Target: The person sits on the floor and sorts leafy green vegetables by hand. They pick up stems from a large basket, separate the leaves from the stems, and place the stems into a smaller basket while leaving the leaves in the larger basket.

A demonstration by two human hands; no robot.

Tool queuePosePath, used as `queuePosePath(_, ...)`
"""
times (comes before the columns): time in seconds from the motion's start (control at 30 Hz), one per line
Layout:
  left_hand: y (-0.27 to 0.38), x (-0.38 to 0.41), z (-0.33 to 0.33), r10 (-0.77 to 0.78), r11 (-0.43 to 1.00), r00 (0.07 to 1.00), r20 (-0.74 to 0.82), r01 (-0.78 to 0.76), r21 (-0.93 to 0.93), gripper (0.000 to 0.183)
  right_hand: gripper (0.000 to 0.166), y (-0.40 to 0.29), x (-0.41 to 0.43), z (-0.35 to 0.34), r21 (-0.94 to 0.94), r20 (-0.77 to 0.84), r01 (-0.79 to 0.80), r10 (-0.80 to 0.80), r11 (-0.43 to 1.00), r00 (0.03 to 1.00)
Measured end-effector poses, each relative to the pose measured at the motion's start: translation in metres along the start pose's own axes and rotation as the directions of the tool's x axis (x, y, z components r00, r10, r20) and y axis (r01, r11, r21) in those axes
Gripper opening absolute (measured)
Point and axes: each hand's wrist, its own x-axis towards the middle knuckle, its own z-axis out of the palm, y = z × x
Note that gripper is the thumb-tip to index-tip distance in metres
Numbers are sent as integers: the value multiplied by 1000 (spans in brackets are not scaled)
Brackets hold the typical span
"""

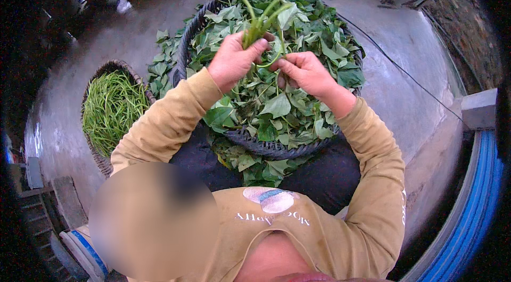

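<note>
In my left hand [239, 55] is a bundle of green leaf stalks [259, 22], their upper ends curving outward. Just to its right, my right hand [305, 72] pinches a thin green stem [271, 64] between thumb and fingers; a pale leaf [286, 16] stands above it. Both hands are above a large dark woven basket [184, 48] heaped with broad green leaves [335, 48]. The basket is between my legs, near my lap. Part of the stem is hidden behind my fingers.
A smaller wicker basket [137, 76] full of cut green stalks [113, 112] stands on the concrete floor [399, 38] at left. Loose leaves [161, 64] lie beside and in front of the large basket. A black cable [393, 60] crosses at right, near a blue-striped edge [475, 202].
</note>
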Motion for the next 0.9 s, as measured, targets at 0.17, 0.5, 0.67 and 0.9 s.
queuePosePath(0.17,2,-2,19,6,994,1000,23,-3,-107,14,27,-9,1,12,7,49,-21,20,1000,999)
queuePosePath(0.5,26,-2,-5,196,961,972,-130,-217,-173,11,24,-5,-5,17,-276,-49,269,-294,923,955)
queuePosePath(0.67,23,-3,1,141,959,981,-132,-169,-228,12,14,-6,-11,16,-474,51,438,-472,764,880)
queuePosePath(0.9,5,17,-54,8,930,943,-333,-129,-343,12,18,-51,-61,82,-589,644,808,-585,33,493)
